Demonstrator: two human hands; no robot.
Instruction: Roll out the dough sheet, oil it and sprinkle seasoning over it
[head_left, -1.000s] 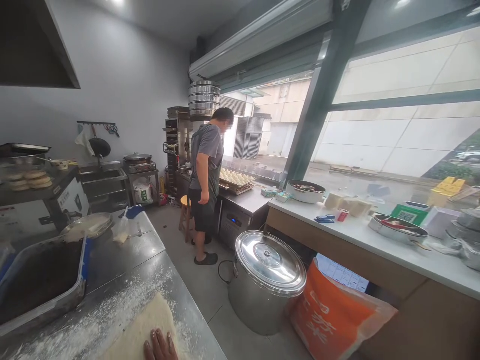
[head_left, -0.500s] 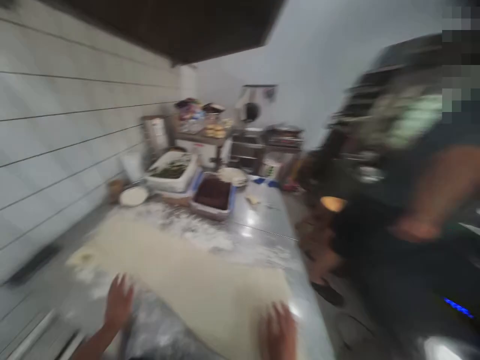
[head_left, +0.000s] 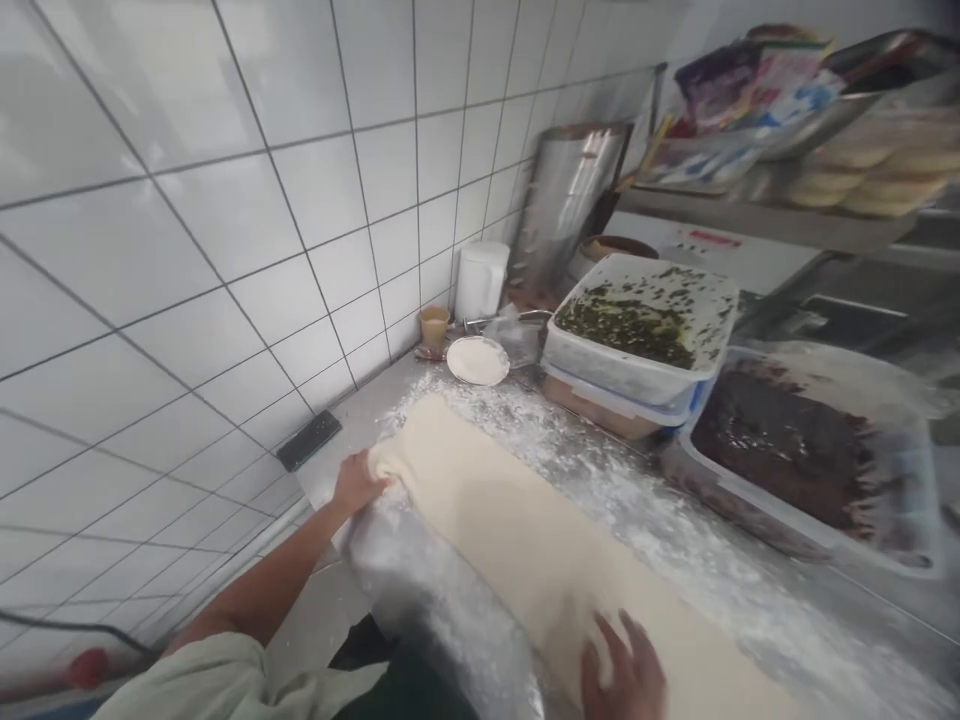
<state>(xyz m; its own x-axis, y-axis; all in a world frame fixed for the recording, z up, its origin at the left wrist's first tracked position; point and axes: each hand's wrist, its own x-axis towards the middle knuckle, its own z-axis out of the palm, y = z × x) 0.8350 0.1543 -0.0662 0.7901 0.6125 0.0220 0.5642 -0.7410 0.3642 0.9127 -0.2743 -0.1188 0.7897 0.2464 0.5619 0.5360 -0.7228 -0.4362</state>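
A long sheet of pale dough [head_left: 510, 500] lies across the floured worktop, its far left end bunched into a small fold. My left hand [head_left: 358, 485] is closed on that folded end, with the fingertips partly hidden by the dough. Over the near part of the sheet, my right hand [head_left: 626, 670] has its fingers spread and slightly bent. Whether it presses on the dough or hovers just above cannot be made out.
Behind the dough stand a tub of chopped greens [head_left: 645, 310] and a tub of dark filling [head_left: 787, 450]. A bowl of white powder [head_left: 478, 360], a small cup [head_left: 434, 325] and a white jug [head_left: 481, 283] sit near the tiled wall [head_left: 300, 200]. A dark block [head_left: 308, 441] lies at the worktop's wall edge.
The view has swung left and closer to the wall. My left hand has moved from beside the dough to its far left end and taken hold there. My right hand remains over the sheet.
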